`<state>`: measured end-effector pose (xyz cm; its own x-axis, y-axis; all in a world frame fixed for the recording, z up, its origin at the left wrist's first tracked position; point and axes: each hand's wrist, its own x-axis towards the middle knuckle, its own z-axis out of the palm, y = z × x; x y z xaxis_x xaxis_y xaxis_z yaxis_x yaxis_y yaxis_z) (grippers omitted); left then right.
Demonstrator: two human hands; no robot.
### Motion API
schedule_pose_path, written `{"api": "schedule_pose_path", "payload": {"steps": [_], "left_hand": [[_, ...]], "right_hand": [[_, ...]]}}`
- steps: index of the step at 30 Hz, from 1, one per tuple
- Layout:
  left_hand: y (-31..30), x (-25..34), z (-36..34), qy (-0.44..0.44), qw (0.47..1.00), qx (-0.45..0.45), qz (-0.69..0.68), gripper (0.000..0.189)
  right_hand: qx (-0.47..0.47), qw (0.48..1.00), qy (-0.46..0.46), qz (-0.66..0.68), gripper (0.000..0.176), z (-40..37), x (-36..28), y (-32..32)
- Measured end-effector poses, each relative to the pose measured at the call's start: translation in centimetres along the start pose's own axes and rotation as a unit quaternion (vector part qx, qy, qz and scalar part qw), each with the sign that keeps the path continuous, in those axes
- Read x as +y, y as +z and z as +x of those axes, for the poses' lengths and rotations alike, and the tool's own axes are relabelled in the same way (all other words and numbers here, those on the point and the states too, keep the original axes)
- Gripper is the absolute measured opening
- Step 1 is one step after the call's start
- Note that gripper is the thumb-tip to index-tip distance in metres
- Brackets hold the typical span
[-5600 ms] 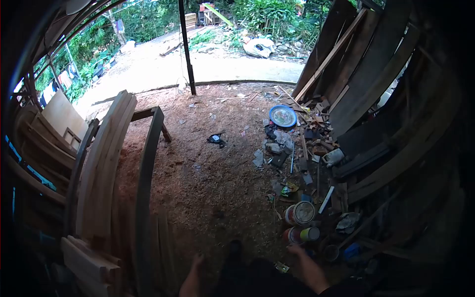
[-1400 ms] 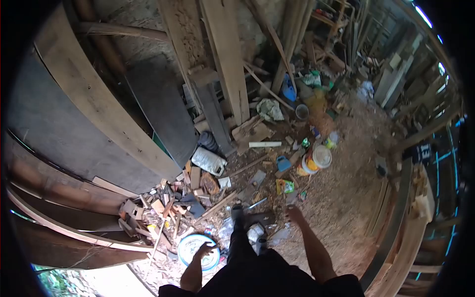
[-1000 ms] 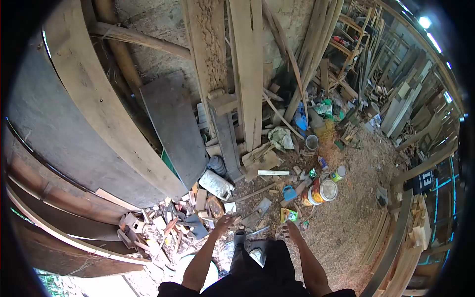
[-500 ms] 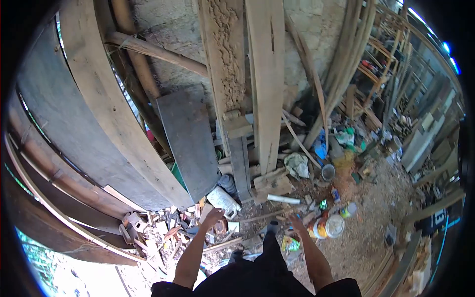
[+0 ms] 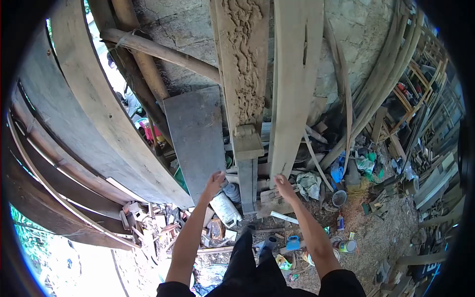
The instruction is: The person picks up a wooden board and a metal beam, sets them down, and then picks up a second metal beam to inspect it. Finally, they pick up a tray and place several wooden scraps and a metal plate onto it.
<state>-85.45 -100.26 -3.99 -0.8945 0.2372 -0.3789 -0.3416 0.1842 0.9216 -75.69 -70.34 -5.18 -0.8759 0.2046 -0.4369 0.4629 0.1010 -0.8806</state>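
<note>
Both my arms reach forward over the littered ground. My left hand (image 5: 213,185) holds nothing, its fingers loosely bent and apart, and overlaps the lower edge of a dark grey board (image 5: 194,133). Just below it lies a white plastic jug (image 5: 225,210). My right hand (image 5: 284,187), empty with its fingers slightly curled, appears at the foot of a tall pale plank (image 5: 295,89). Between the hands stands a narrow grey post (image 5: 248,185) with a wooden block (image 5: 248,144) at its top. Above that block rises a plank with wavy eaten grooves (image 5: 242,64).
Long boards (image 5: 106,104) lean on the left, above wood scraps (image 5: 168,222). A blue plastic item (image 5: 293,243) lies near my feet, with cans (image 5: 348,245) to the right. Farther right are a grey bucket (image 5: 339,198), crumpled cloth (image 5: 309,184) and stacked timber (image 5: 438,185).
Both hands have risen from low over the debris toward the feet of the planks. The view has shifted left and nearer the planks, and my feet have moved.
</note>
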Motion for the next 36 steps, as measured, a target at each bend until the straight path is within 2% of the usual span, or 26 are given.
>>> {"api": "schedule_pose_path", "payload": {"steps": [2, 4, 5, 6, 8, 10, 13, 14, 15, 17, 26, 33, 36], "left_hand": [[0.6, 1.8, 3.6, -0.021, 0.999, 0.018, -0.028, 0.067], [1.2, 4.1, 8.3, -0.029, 1.000, 0.007, -0.001, 0.069], [1.5, 3.0, 9.0, -0.053, 0.998, 0.006, 0.022, 0.071], [2.4, 2.8, 10.5, -0.022, 0.997, 0.067, -0.001, 0.073], [3.3, 2.9, 13.7, -0.036, 0.997, 0.053, 0.050, 0.074], [4.9, 5.0, 13.4, -0.047, 0.985, 0.070, 0.151, 0.074], [6.2, 3.2, 15.4, -0.075, 0.991, 0.061, 0.096, 0.069], [6.6, 4.1, 14.6, -0.057, 0.997, 0.056, 0.019, 0.064], [6.4, 4.4, 14.6, -0.061, 0.996, 0.054, 0.021, 0.064], [5.9, 4.2, 14.9, -0.097, 0.995, -0.017, -0.027, 0.060], [6.0, 3.2, 12.8, -0.141, 0.983, -0.105, -0.052, 0.063], [6.8, 2.9, 8.1, -0.157, 0.982, -0.096, -0.045, 0.066], [7.1, 2.1, 5.8, -0.148, 0.984, -0.094, -0.045, 0.068]], "right_hand": [[0.008, 1.000, 0.009, 0.002, 0.056, 2.1, -0.9, 0.4], [0.025, 1.000, 0.015, 0.005, 0.055, 4.5, -2.5, 0.6], [0.047, 0.999, 0.010, 0.022, 0.055, 4.6, -2.2, 1.3], [0.072, 0.997, -0.010, 0.037, 0.056, 5.6, -3.2, 1.8], [0.090, 0.995, 0.016, 0.034, 0.056, 9.2, -4.3, 3.1], [0.121, 0.988, 0.053, 0.077, 0.057, 11.2, -5.5, 4.3], [0.140, 0.979, 0.069, 0.130, 0.058, 13.6, -7.6, 5.8], [0.140, 0.980, 0.067, 0.125, 0.057, 14.2, -7.7, 6.3], [0.141, 0.979, 0.072, 0.126, 0.057, 14.6, -7.5, 6.6], [0.116, 0.985, 0.045, 0.120, 0.056, 15.0, -6.9, 6.9], [0.084, 0.987, 0.073, 0.119, 0.056, 11.5, -6.9, 5.1], [0.066, 0.992, 0.053, 0.094, 0.057, 7.3, -5.6, 3.8], [0.033, 0.993, 0.058, 0.096, 0.066, 5.4, -4.3, 3.8]]}}
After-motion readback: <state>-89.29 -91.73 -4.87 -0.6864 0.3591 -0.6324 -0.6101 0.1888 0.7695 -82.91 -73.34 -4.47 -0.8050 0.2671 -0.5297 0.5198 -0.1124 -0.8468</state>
